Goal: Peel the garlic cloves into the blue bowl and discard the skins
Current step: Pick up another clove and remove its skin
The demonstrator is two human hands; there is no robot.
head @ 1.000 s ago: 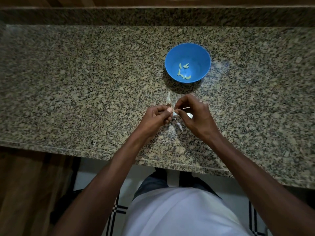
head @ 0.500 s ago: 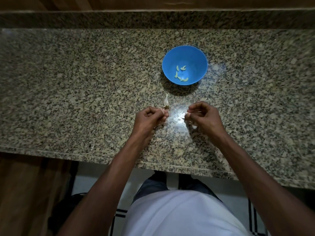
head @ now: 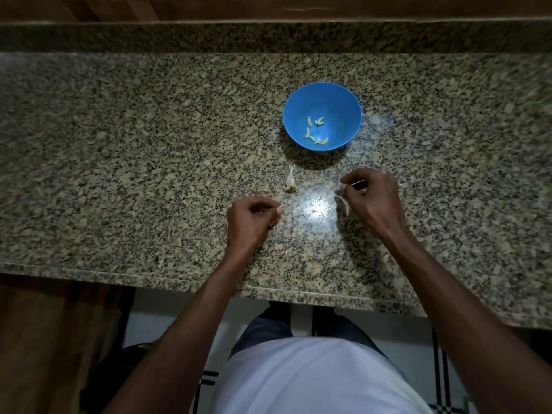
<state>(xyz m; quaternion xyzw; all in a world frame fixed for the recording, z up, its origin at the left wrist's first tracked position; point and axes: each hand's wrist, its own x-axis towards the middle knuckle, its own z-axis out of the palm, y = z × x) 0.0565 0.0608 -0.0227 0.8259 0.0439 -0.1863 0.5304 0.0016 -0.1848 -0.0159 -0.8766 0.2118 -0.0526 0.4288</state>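
- Head view shows the garlic work split in two: the left hand [head: 249, 221] has its fingers curled with thumb and fingertip pinched at what looks like a small garlic clove [head: 280, 208], though only a pale tip shows, so I cannot be sure it is not just a nail or a scrap.
- Right hand [head: 373, 198] pinches thin strips of garlic skin [head: 343, 201], one curling down from the fingers just above the counter.
- A second ago both hands were pressed together over one clove; half a second ago they began to part; now they are well apart, which I judge to mean the skin has come free.
- Blue bowl [head: 322, 116] stands beyond the hands on the granite countertop [head: 119, 174], holding several peeled cloves [head: 313, 131] on its bottom; their count looks unchanged across the three pictures.
- Between the bowl and the left hand lies the stripped garlic stem [head: 290, 182] with its root end, apart from both hands and in the same spot as before.
- Fine skin flecks lie on the bright patch of counter between the hands.
- Likely next: the left hand's clove goes to the bowl, the right hand's skin gets thrown away; no bin is visible.
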